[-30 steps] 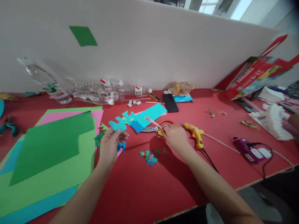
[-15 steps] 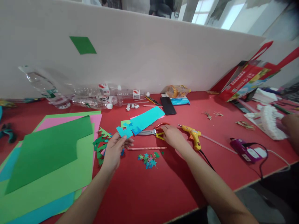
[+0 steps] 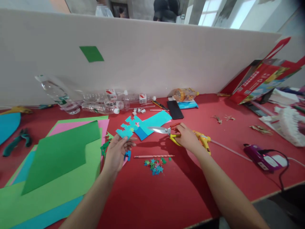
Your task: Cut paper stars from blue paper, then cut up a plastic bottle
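Left hand (image 3: 116, 154) pinches notched blue paper (image 3: 124, 132); right hand (image 3: 188, 137) grips scissors (image 3: 162, 130) by the handles, blades pointing leftward toward the paper, apart from it.

The right hand (image 3: 188, 136) covers part of the red and yellow handles of the metal-bladed scissors (image 3: 168, 130) and hides the nozzle of the yellow plastic glue gun (image 3: 203, 139). The left hand (image 3: 118, 152) hides the near end of the light-blue, star-notched paper strip (image 3: 125, 132). The tiny multicoloured paper stars (image 3: 154, 167) overlap too closely to count. The left edge crops a rounded blue sheet (image 3: 9, 127); the right edge cuts the red printed bag (image 3: 258, 79).
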`<state>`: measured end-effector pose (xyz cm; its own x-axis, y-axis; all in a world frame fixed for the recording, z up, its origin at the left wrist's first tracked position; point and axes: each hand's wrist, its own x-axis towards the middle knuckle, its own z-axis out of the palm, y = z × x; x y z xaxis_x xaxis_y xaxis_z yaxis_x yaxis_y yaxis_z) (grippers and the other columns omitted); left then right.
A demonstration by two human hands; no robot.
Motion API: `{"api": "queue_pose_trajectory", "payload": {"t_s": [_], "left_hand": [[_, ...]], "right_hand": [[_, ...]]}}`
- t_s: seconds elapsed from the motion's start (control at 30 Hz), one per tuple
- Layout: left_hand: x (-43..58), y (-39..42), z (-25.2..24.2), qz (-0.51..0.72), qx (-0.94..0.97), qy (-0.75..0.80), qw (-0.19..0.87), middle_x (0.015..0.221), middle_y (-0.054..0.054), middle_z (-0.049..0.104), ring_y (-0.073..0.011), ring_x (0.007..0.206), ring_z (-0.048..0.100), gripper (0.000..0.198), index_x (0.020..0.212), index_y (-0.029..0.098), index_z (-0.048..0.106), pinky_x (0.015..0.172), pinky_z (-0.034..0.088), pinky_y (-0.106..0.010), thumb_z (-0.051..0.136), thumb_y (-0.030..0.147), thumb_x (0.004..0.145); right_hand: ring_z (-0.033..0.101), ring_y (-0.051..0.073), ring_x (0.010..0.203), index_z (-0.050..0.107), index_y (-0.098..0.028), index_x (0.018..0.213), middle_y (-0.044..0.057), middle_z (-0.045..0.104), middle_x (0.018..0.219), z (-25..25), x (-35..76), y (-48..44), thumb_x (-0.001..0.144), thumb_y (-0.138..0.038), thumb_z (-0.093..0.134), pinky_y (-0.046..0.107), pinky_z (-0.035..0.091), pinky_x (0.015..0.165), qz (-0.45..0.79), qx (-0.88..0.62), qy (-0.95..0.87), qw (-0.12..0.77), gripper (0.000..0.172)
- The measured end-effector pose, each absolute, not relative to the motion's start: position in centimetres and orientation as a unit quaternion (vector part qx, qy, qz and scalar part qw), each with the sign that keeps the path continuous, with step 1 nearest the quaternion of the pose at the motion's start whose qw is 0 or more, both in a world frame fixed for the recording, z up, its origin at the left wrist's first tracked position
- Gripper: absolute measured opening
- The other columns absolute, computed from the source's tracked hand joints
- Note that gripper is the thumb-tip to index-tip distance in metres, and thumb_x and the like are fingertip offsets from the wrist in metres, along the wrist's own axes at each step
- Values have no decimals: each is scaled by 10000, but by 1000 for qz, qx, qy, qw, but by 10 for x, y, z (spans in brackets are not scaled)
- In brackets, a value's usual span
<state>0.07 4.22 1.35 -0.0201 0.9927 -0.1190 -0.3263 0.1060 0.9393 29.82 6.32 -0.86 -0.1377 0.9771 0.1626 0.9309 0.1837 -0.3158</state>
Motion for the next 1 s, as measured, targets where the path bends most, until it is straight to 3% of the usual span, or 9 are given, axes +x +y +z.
{"api": "queue_pose_trajectory", "payload": {"t_s": [0.17, 0.33, 0.57, 0.87, 1.0], "left_hand": [[5, 42, 3, 501, 400, 454, 619, 712, -29, 725, -137, 567, 653, 155, 888, 169, 580, 512, 446, -220, 650, 262, 785], [9, 45, -3, 542, 375, 485, 575, 665, -14, 716, -130, 532, 639, 199, 853, 170, 578, 488, 442, -211, 687, 272, 721], [1, 45, -9, 513, 384, 493, 589, 700, -26, 729, -141, 560, 662, 224, 887, 170, 579, 494, 450, -212, 693, 287, 735], [-4, 47, -11, 527, 362, 479, 601, 711, -12, 719, -129, 585, 653, 202, 902, 171, 576, 523, 444, -210, 685, 251, 752], [6, 38, -7, 499, 381, 459, 628, 746, -29, 734, -150, 597, 663, 187, 919, 182, 564, 521, 429, -228, 653, 277, 784]], "right_hand": [[527, 154, 615, 519, -186, 892, -9, 586, 735, 9, 279, 46, 878, -250, 507, 227, 358, 527, 172, -593, -771, 153, 66], [529, 143, 665, 524, -186, 828, 17, 631, 824, 8, 249, 30, 745, -151, 633, 230, 342, 575, 222, -514, -820, 120, 142], [526, 173, 729, 532, -187, 810, 42, 628, 815, -8, 239, 30, 775, -66, 535, 274, 313, 627, 217, -475, -847, 103, 126], [558, 223, 826, 512, -195, 834, 92, 639, 908, -13, 259, 48, 773, -119, 546, 299, 353, 688, 206, -564, -782, 170, 103], [551, 191, 727, 489, -202, 874, 40, 615, 826, -8, 252, 39, 810, -263, 586, 272, 376, 626, 249, -577, -746, 223, 131]]}}
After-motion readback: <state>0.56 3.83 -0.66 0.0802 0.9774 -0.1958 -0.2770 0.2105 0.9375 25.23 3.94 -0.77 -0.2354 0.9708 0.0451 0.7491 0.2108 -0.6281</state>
